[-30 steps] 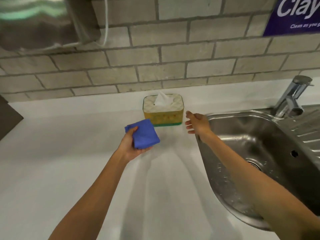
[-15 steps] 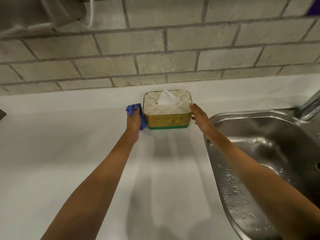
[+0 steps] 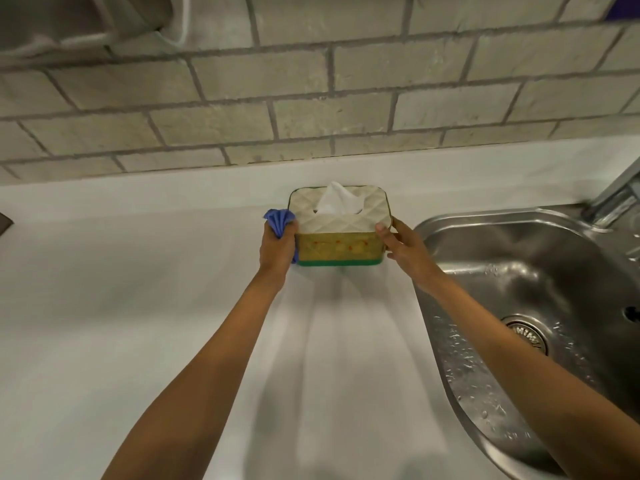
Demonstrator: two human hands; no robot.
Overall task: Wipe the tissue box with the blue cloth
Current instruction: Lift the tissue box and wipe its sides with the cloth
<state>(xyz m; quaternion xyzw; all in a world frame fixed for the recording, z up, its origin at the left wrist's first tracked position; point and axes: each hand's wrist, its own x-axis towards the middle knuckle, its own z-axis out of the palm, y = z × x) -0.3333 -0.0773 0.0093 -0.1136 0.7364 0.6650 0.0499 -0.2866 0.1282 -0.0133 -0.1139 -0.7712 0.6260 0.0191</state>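
The tissue box [image 3: 337,245] stands on the white counter near the brick wall. It has a cream quilted top, a yellow front, a green base and a white tissue sticking up. My left hand [image 3: 278,249] presses the bunched blue cloth [image 3: 278,221] against the box's left side. My right hand [image 3: 398,242] grips the box's right side, thumb on the top front corner.
A steel sink [image 3: 540,306] with water drops and a drain lies right of the box, its tap [image 3: 614,195] at the far right edge. A metal dispenser [image 3: 69,22] hangs on the brick wall at top left. The white counter [image 3: 138,306] spreads left and toward me.
Both hands reached forward to the box. The left hand brought the cloth against its left side, and the right hand went from open in the air to gripping the right side.
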